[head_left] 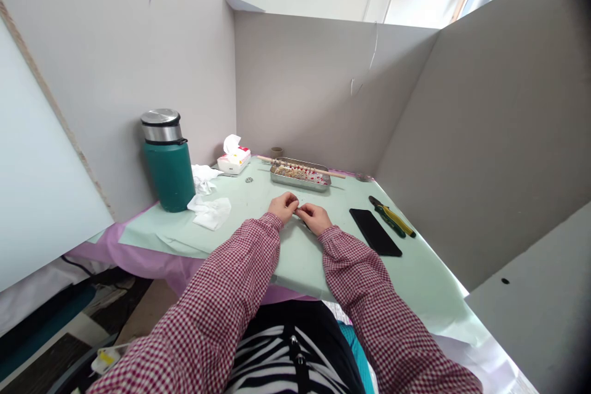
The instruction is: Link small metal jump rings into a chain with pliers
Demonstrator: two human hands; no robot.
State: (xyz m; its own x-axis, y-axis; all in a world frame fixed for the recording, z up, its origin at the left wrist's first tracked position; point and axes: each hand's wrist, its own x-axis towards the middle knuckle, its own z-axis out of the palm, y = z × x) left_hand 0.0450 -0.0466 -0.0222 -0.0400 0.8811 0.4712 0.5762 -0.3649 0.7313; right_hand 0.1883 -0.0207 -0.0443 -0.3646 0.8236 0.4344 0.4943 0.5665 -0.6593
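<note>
My left hand (284,206) and my right hand (314,217) meet over the middle of the table, fingertips almost touching. Both are pinched closed around something small and thin that I cannot make out. Just beyond them lies a metal tray (300,183) with many small red and tan beads in it. A thin wooden stick (333,174) rests across the tray, with small pieces along it. To the right of my right hand is a black phone-like slab (375,232), and past it a pair of pliers (392,217) with green and yellow handles.
A green flask (169,175) stands at the left, beside crumpled tissues (211,213) and a tissue pack (234,160). A small roll (276,152) sits behind the tray. Grey partitions (314,86) enclose the table (258,246); a thin wire (373,55) hangs on the back one.
</note>
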